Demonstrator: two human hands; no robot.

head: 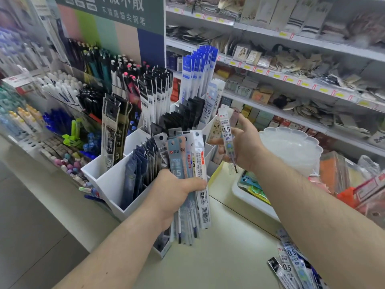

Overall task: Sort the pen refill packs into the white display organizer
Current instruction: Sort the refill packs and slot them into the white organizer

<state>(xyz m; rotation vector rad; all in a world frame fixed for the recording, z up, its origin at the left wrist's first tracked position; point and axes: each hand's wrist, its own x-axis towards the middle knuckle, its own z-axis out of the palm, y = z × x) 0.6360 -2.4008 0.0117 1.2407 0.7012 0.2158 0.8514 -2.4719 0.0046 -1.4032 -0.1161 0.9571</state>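
Observation:
My left hand [174, 193] grips a fanned bundle of several pen refill packs [188, 163], held upright in front of the white display organizer [113, 184]. My right hand [242, 146] pinches a single clear refill pack [227, 134] marked 0.5, raised beside the organizer's right-hand compartments. The organizer's compartments hold dark blue packs [137, 172], black packs [113, 126] and tall blue-topped packs [198, 71]. Several loose refill packs [293, 265] lie on the counter at the lower right.
The pale counter [218, 257] carries a white tray [250, 197] of colourful items and a clear scalloped tub [291, 147] on the right. Pen displays [62, 113] fill the left. Stocked shelves [291, 80] run behind.

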